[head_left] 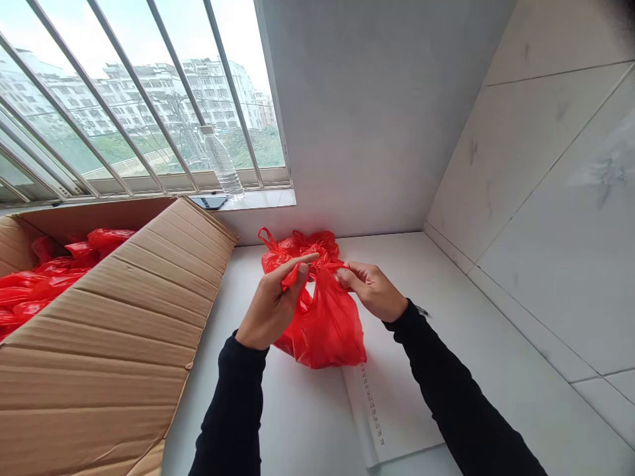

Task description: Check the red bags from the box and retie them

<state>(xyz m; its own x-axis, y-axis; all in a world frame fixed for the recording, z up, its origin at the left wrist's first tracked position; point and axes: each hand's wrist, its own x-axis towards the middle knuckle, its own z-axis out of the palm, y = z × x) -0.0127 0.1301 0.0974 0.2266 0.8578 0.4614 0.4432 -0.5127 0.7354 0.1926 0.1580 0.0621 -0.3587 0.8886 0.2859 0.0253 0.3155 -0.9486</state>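
Note:
A red plastic bag (327, 327) hangs between my two hands over the white tabletop, its lower part puffed out. My left hand (275, 297) pinches one of its handles between thumb and fingers, with the index finger stretched forward. On the other side, my right hand (374, 287) has thumb and fingers closed on the bag's top edge. Just behind lie more red plastic bags (278, 254) in a crumpled heap against the wall. What the held bag contains is hidden.
At left stands a cardboard box (124, 317) with several red bags inside. A spiral notebook (397, 416) lies below my right forearm, and a pen (423, 311) shows beside my right wrist. On the windowsill are a clear bottle (221, 165) and a phone (212, 201).

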